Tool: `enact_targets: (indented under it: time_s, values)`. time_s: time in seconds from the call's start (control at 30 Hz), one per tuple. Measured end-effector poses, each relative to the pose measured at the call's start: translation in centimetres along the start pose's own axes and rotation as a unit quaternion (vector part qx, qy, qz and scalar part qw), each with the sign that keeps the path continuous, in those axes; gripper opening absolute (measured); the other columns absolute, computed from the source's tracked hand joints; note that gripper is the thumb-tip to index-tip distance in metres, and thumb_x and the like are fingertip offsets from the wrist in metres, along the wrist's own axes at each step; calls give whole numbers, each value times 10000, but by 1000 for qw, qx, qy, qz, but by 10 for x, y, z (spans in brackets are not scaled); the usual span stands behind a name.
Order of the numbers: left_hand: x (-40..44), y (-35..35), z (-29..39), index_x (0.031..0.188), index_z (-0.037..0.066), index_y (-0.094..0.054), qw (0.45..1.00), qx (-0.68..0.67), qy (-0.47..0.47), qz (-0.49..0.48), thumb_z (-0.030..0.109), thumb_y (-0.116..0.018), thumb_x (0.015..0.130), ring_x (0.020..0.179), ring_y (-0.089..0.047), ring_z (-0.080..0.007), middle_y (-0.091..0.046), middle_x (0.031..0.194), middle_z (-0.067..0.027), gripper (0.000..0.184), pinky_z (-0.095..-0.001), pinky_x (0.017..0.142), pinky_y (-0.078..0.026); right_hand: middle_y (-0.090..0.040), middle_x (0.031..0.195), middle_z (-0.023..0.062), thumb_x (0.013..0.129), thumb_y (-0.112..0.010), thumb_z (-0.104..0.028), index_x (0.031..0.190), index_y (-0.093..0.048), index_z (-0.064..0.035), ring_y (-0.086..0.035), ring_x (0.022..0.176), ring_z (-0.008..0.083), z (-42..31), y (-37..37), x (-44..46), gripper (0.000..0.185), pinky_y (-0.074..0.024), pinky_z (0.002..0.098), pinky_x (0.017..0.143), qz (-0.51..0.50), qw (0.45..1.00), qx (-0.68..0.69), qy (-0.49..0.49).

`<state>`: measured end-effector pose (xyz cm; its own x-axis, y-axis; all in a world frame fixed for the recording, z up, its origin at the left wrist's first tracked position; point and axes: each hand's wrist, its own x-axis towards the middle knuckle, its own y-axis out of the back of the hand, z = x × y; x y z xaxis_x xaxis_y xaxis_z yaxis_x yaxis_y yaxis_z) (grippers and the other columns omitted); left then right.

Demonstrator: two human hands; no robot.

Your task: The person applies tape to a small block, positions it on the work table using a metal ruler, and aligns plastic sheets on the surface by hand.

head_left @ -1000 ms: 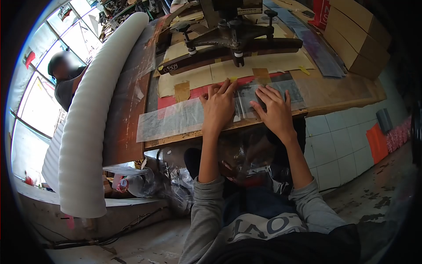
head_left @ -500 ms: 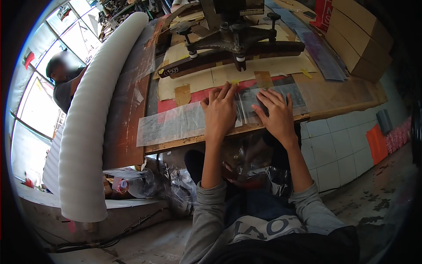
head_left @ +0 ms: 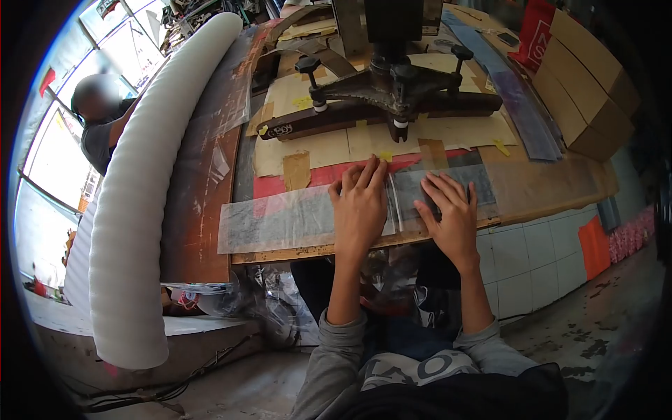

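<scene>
A strip of clear plastic film (head_left: 276, 222) lies along the front edge of the worktable, over red and dark grey patches. My left hand (head_left: 360, 213) rests palm down on the film, its fingers stretched forward to a bit of yellow tape (head_left: 386, 157). Further right, my right hand (head_left: 452, 218) lies flat with fingers spread over the dark grey patch (head_left: 483, 183). Neither hand grips anything. Just beyond my fingertips, a dark metal press head (head_left: 392, 98) with a long crossbar hangs over the cream board (head_left: 322, 150).
A large roll of white foam (head_left: 143, 189) slants along the left side. Beyond it is another person (head_left: 101, 119). Cardboard boxes (head_left: 581, 91) and bluish plastic strips (head_left: 521, 105) sit at the right. Brown tape (head_left: 296, 170) marks the board.
The camera view has tilted, so the table and press head appear lower. Both hands keep nearly the same places on the film, with my right hand's fingers slightly shifted.
</scene>
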<state>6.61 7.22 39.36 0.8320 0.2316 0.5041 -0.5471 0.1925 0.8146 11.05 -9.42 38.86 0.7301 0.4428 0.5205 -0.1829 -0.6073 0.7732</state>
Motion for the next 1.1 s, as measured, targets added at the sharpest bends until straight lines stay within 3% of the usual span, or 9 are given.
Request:
enact_targets:
  time_s: [0.73,0.83,0.97,1.1]
  values:
    - [0,9,-2,1264,109,-534,1000,-17,-4,-18,98,-522,843,1126,-508,-240,-525,1314,-69,421,-408,980,-334,-572,1245,25,837,-640,-313,1134,-631,-87,-475,1208,223,-4,3,3,374,-192,565,1072,-22,1000,-15,4]
    - [-5,22,-4,1261,107,-534,997,-33,-63,-18,132,-538,853,1133,-521,-228,-526,1308,-77,409,-409,1020,-323,-574,1243,28,836,-639,-316,1136,-630,-83,-477,1206,224,-3,2,0,380,-191,566,1072,-21,1000,-12,8]
    - [-26,34,-9,1260,103,-531,992,-38,-94,-75,314,-560,886,1224,-478,-214,-497,1332,-90,430,-425,1030,-341,-574,1243,32,832,-640,-311,1134,-631,-83,-477,1204,227,-2,1,2,379,-189,563,1074,-14,1000,-16,12]
    - [-25,37,-8,1247,105,-544,991,-64,-98,-65,310,-584,867,1172,-514,-229,-511,1316,-88,434,-411,1012,-362,-583,1237,39,827,-643,-295,1136,-630,-76,-485,1202,232,-2,2,4,379,-191,562,1075,-8,1000,-15,19]
